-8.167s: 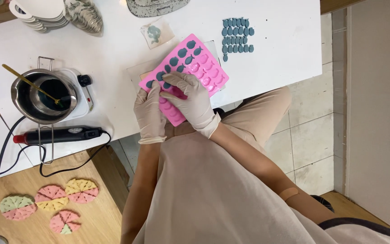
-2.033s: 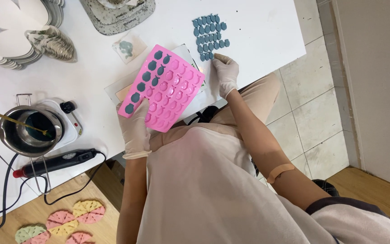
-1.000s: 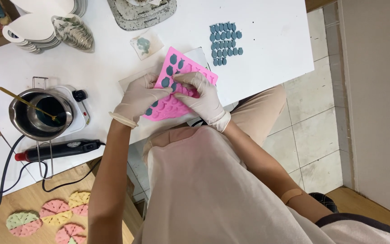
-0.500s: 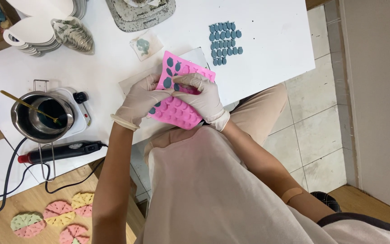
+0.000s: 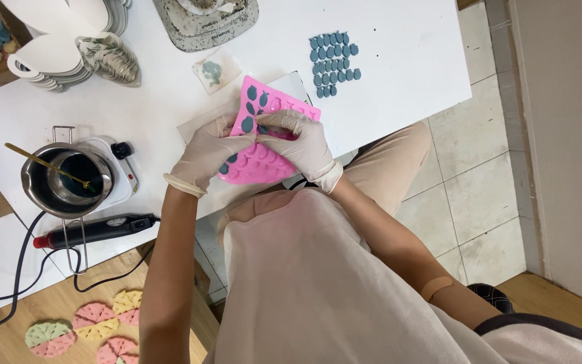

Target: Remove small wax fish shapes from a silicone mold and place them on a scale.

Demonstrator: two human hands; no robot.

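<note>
A pink silicone mould [image 5: 259, 168] with small fish-shaped cavities, some filled with blue-grey pieces, lies at the near edge of the white table [image 5: 399, 40]. My left hand [image 5: 205, 158] in a white glove grips the mould's left side. My right hand [image 5: 301, 143], also gloved, bends the mould's middle with thumb and fingers pressed onto it. Rows of several blue-grey fish pieces [image 5: 333, 64] lie on the table behind the mould, to the right.
A steel pot [image 5: 67, 180] of dark liquid with a stick in it sits on a small white hotplate at left. A black-and-red tool [image 5: 95, 230] lies in front of it, cables trailing. Stacked white shapes [image 5: 48, 64], a grey tray [image 5: 207, 23] and coloured discs [image 5: 82, 327] surround.
Two seconds ago my right hand was away from the mould by the rows of pieces; now both hands are on the mould, flexing it at the table's near edge.
</note>
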